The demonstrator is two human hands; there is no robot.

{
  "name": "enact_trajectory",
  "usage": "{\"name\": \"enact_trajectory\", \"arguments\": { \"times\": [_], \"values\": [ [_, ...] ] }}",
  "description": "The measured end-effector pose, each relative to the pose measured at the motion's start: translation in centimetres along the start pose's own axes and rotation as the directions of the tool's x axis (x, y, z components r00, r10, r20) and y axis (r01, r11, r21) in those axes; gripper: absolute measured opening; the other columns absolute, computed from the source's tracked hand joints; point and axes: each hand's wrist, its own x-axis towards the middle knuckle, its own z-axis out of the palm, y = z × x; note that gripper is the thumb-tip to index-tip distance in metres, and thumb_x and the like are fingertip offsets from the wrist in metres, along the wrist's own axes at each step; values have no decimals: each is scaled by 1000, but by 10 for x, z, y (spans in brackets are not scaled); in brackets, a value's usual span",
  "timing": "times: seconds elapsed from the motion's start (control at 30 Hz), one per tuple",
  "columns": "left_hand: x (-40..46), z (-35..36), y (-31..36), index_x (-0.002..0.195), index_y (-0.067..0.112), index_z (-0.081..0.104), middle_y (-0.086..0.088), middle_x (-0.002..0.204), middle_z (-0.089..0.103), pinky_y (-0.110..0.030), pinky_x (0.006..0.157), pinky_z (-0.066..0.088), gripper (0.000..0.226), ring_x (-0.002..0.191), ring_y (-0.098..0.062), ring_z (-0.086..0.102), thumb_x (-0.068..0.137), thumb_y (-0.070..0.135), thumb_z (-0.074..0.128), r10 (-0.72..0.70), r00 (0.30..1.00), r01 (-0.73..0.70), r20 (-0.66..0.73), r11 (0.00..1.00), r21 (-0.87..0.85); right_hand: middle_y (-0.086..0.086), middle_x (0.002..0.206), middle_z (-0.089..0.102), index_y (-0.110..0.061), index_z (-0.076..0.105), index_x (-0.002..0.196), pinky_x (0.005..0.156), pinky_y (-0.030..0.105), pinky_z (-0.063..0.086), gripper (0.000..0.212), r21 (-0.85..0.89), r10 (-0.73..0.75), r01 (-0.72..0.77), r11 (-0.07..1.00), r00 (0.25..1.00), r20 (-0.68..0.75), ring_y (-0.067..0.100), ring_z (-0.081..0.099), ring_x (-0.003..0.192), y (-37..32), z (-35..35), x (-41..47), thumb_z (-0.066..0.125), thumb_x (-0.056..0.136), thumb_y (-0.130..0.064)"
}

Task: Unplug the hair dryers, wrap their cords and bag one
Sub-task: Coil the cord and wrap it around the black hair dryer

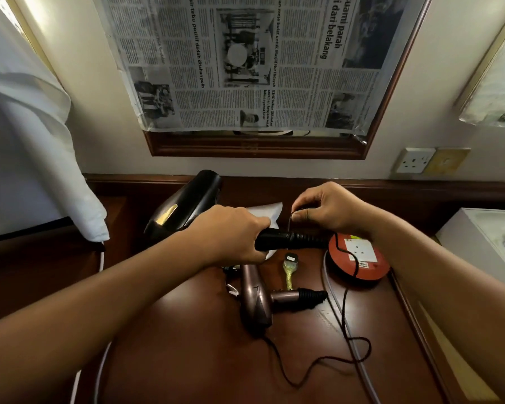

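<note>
Head view: at centre frame the left hand [231, 233] is clamped round the handle of the black hair dryer [184, 208], whose long axis runs left to right. The right hand [322, 208], just right of it, pinches the cord [344, 304] by the handle's end (the nearer hand for wrapping). The pink hair dryer [255, 298] lies below on the desk [187, 345]

Both bare forearms reach in from the near corners and converge over the middle of the tabletop toward its far edge. The left hand [231, 233] lies knuckles up, its fingers [261, 225] curled tight in a full grip round what it holds. The right hand [325, 207] sits just beside it, wrist bent, its thumb and fingertips drawn together in a fine pinch pointing down.
</note>
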Motion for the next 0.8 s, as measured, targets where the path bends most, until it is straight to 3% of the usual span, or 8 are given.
{"name": "enact_trajectory", "arguments": {
  "times": [0.13, 0.23, 0.47, 0.6, 0.7, 0.73, 0.8],
  "values": [
    [4, 10, -1, 101, 28, 54, 6, 81, 59, -28, 59, 41, 29, 71, -16, 56, 87, 53, 54, -54, 998, 53, 15, 998, 13, -5, 81, 70, -15, 76, 87, 67, 9, 44, 8, -203, -50, 46, 978, 999, -18, 1, 60, 73, -16, 2, 1, 72, 82, -20],
    [9, 16, -2, 98, 27, 56, 4, 84, 61, -28, 56, 40, 25, 74, -17, 59, 86, 48, 55, -100, 995, 100, 30, 995, -11, -1, 83, 70, -13, 75, 93, 72, 23, 52, 12, -286, -107, 101, 953, 994, -6, 8, 63, 77, -22, 9, -1, 69, 85, -19],
    [19, 24, -9, 94, 28, 54, 5, 81, 58, -28, 55, 43, 22, 68, -14, 55, 83, 47, 57, -209, 973, 215, 96, 975, -54, 3, 76, 69, -14, 74, 93, 66, 41, 55, 13, -256, -106, 69, 964, 985, -134, 18, 64, 69, -15, 34, -11, 61, 89, -17],
    [24, 24, -13, 91, 29, 53, 6, 77, 54, -28, 55, 39, 24, 63, -13, 53, 81, 50, 57, -242, 967, 246, 75, 968, -52, 5, 78, 67, -10, 71, 96, 64, 39, 51, 19, -183, -107, 66, 981, 968, -226, 18, 61, 70, -15, 50, -21, 52, 94, -16],
    [27, 21, -17, 97, 28, 55, 7, 74, 52, -28, 54, 38, 27, 67, -15, 56, 83, 51, 55, -234, 971, 237, 53, 970, -54, 11, 101, 69, -7, 67, 110, 81, 37, 53, 25, -39, -18, 6, 999, 946, -324, 19, 63, 91, -16, 63, -28, 46, 98, -11],
    [28, 19, -18, 99, 28, 55, 8, 74, 52, -28, 55, 40, 28, 68, -15, 56, 84, 52, 54, -229, 972, 232, 51, 971, -52, 10, 109, 68, -6, 64, 118, 84, 30, 52, 28, 7, 13, -11, 1000, 940, -341, 12, 62, 94, -16, 67, -29, 44, 98, -10],
    [29, 18, -18, 101, 27, 54, 9, 74, 51, -30, 58, 44, 30, 71, -16, 57, 86, 53, 53, -224, 973, 226, 49, 973, -47, 5, 108, 66, -8, 59, 126, 73, 9, 43, 32, 98, 80, -47, 994, 926, -369, -6, 53, 80, -17, 76, -33, 43, 98, -8]
  ]
}}
